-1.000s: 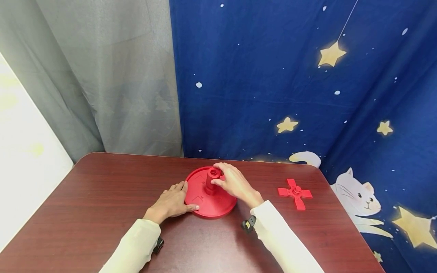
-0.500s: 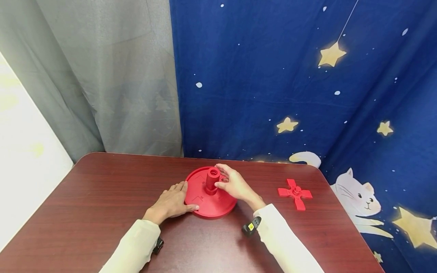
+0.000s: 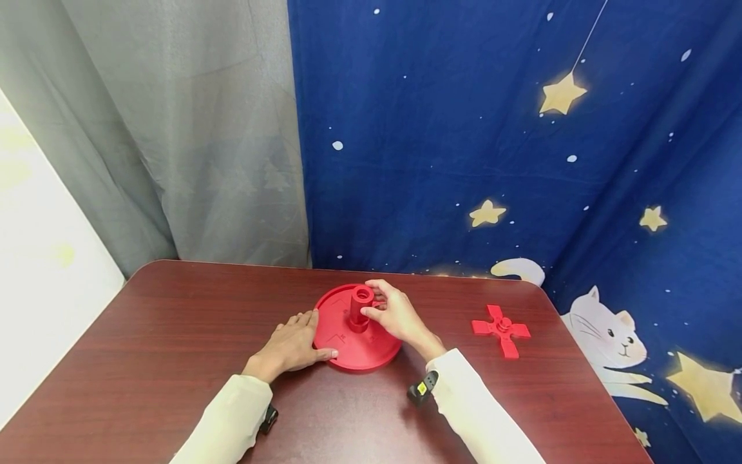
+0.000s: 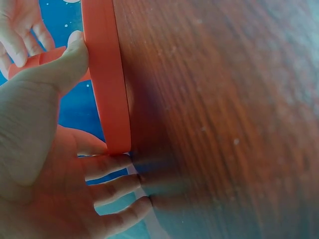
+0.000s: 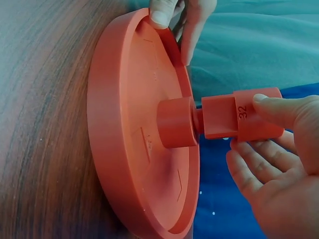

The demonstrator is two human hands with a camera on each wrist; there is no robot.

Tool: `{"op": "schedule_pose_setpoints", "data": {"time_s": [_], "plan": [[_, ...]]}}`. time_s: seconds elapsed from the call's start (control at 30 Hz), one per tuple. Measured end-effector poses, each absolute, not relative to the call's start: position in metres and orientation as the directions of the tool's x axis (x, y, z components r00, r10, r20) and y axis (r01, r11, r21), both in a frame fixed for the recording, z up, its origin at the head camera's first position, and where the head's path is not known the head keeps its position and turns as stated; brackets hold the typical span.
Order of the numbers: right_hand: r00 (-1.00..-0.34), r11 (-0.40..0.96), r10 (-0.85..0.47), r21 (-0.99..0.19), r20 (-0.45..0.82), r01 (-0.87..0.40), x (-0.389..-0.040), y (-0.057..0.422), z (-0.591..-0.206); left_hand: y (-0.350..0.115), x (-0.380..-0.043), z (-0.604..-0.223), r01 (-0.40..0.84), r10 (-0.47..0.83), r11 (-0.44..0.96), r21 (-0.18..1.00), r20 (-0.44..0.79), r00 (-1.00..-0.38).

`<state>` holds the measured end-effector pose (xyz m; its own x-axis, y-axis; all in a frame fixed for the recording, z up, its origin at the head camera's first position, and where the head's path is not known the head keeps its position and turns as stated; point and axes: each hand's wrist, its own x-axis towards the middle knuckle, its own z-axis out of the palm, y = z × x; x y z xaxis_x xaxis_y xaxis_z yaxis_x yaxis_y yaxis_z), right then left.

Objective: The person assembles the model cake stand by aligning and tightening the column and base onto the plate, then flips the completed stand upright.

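Note:
A red round base with a raised rim (image 3: 371,354) lies on the table, with a short hub (image 5: 175,122) at its centre. Above the hub, a red cylinder marked 32 (image 5: 259,114) stands upright on a narrower neck. My right hand (image 3: 401,317) holds this cylinder between thumb and fingers; part of its far side is hidden. My left hand (image 3: 292,341) holds the base at its left edge. In the right wrist view, the left thumb (image 5: 160,17) lies inside the rim, while the other fingers lie outside. The left wrist view shows those fingers stretched along the table.
A red cross-shaped piece with a round stud (image 3: 503,327) lies on the table to the right of my right hand. The brown tabletop (image 3: 191,322) ends at a curtain (image 3: 406,161) behind. A white surface (image 3: 40,258) is at the left.
My right hand's fingers drew back slightly from the cylinder, then closed in on it again with the wrist turned a little. My left hand and the base have stayed in place.

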<state>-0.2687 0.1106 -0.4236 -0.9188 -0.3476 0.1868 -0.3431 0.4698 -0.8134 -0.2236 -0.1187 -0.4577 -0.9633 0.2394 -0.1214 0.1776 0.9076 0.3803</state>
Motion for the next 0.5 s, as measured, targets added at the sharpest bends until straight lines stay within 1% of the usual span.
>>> {"op": "schedule_pose_setpoints", "data": {"time_s": [0.5], "plan": [[-0.94,0.52,-0.28,-0.792,0.195,-0.319,-0.2686,0.1063,-0.4282,-0.1193,-0.224,-0.4564,0.185,0.248,0.911,0.369,-0.13,-0.96]]}}
